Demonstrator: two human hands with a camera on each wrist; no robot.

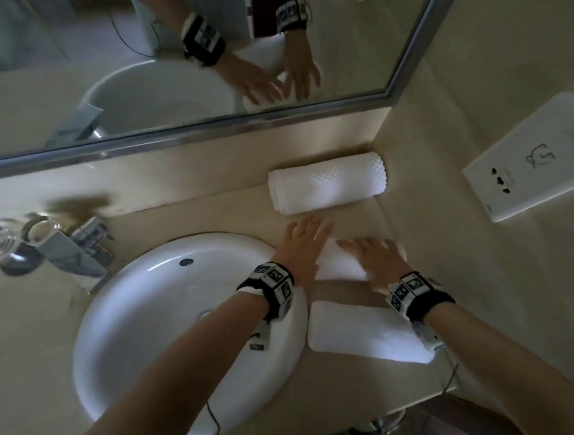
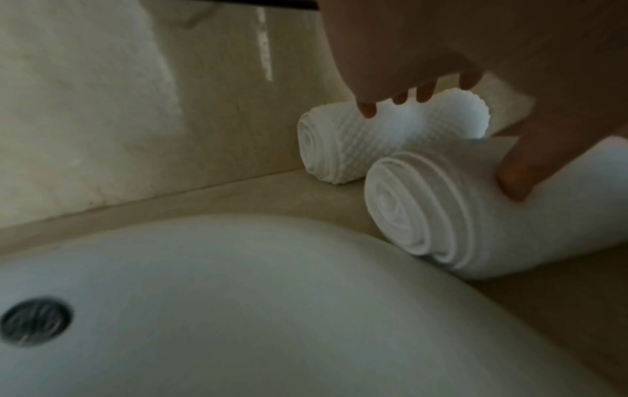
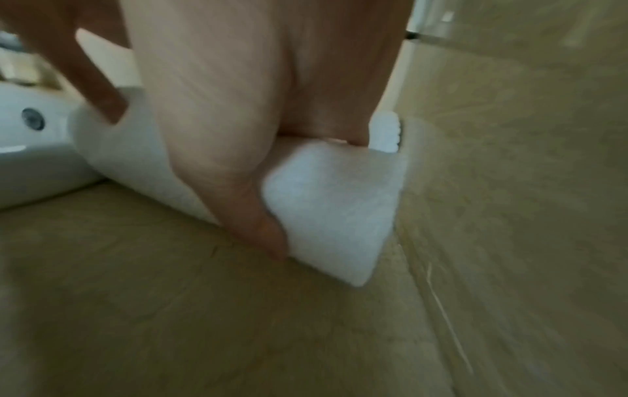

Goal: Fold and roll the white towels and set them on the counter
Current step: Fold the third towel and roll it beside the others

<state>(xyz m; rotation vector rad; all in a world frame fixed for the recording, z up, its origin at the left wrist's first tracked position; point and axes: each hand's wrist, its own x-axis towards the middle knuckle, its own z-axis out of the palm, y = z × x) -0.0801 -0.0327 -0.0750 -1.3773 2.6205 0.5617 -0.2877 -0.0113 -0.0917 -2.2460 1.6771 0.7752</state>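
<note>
A smooth white towel roll lies on the beige counter right of the sink, its spiral end facing the basin. My left hand lies flat on its left end with fingers straight, the thumb touching the roll's side. My right hand presses flat on the right end, thumb down at the roll's near edge. A finished waffle-textured roll sits behind, against the back wall. A folded flat white towel lies nearer me, partly under my right wrist.
The round white sink fills the counter's left, touching the roll's end. A chrome faucet and glasses stand at far left. The mirror runs along the back. A white socket plate is on the right wall.
</note>
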